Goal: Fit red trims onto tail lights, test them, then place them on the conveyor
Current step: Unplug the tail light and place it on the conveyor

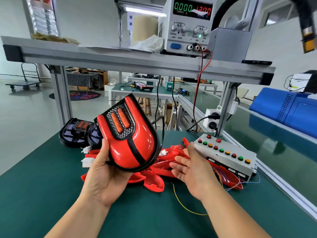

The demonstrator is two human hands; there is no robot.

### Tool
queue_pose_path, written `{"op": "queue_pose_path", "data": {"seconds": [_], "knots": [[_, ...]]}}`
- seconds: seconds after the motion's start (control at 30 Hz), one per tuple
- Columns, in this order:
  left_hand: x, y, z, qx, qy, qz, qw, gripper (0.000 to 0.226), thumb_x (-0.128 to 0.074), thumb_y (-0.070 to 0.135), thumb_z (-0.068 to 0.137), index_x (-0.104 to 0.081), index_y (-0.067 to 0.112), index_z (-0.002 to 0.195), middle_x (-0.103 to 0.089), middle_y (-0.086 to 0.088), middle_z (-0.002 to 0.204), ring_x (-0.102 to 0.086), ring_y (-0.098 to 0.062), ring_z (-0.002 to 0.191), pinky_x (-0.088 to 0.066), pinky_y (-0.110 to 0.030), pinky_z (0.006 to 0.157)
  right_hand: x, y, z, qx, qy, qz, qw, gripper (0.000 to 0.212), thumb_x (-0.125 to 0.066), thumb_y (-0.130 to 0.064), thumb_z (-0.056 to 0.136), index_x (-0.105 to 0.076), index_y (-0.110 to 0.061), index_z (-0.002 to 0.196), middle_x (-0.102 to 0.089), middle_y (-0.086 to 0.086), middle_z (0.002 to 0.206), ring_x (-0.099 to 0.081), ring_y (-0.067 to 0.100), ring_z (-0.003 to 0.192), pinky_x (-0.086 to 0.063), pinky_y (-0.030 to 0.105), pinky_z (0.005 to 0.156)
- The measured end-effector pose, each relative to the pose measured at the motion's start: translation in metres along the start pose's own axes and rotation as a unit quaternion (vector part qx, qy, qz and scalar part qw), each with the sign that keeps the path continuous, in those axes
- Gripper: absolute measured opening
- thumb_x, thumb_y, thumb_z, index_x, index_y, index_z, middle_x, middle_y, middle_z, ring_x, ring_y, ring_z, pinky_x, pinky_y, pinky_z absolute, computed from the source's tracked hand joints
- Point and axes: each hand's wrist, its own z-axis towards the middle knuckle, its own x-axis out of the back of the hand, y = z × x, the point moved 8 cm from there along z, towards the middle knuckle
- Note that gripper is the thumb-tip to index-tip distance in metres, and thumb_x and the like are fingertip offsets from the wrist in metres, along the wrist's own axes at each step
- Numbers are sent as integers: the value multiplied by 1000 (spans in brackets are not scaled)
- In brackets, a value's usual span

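Well, the left hand grips a tail light and holds it up off the bench. The thumb lies along its left edge and the fingers are hidden behind it. The light is tilted, its face turned toward the person. It has glossy red panels either side of a black strip, with two orange lenses set in a dark patterned panel near the top.

The right hand holds nothing. It hovers just beside the light, apart from it, palm turned inward and fingers loosely spread. Below it, a heap of red trims lies on the green table.

Behind the left hand, two black tail lights without trims sit near the table's far edge. White connectors lie between them and the heap.

To the right of the heap stands a grey button box with red, green and yellow buttons, and thin coloured wires trail from its near end. A yellow wire loops over the mat near the right forearm.

Past the box, the conveyor runs along the right side, with a blue case above its belt. Overhead, a power supply sits on the shelf, its green digits reading 0.000.
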Motion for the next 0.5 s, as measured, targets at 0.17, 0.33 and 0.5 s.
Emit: {"op": "queue_pose_path", "data": {"seconds": [0.17, 0.33, 0.5], "knots": [[-13, -20, -13, 71, -78, 111, 988, 51, -78, 47, 68, -77, 15, 107, -70, -10, 121, -69, -26, 108, -60, -43, 76, -11, -9, 1, -46, -88, 43, 994, 96, -51, -80, 70, -38, -24, 147, -57, 23, 133, -64, 39, 109, -51, 54, 94], [-11, -48, -22, 135, -103, 164, 972, 79, -99, 43, 32, -78, 14, 102, -73, -12, 113, -71, -26, 101, -60, -38, 73, 15, -43, 2, 25, 0, 46, 999, 15, -55, -16, 99, -58, -2, 94, -60, 7, 64, -54, 13, 57, -50, 26, 67], [-7, -50, -16, 117, -61, 128, 983, 52, -76, 45, 65, -77, 12, 105, -71, -14, 116, -70, -30, 103, -60, -43, 75, 21, -56, 7, 68, -12, -8, 998, 40, -31, 21, 91, -63, -2, 92, -55, 10, 73, -46, 15, 62, -39, 22, 61]]}}
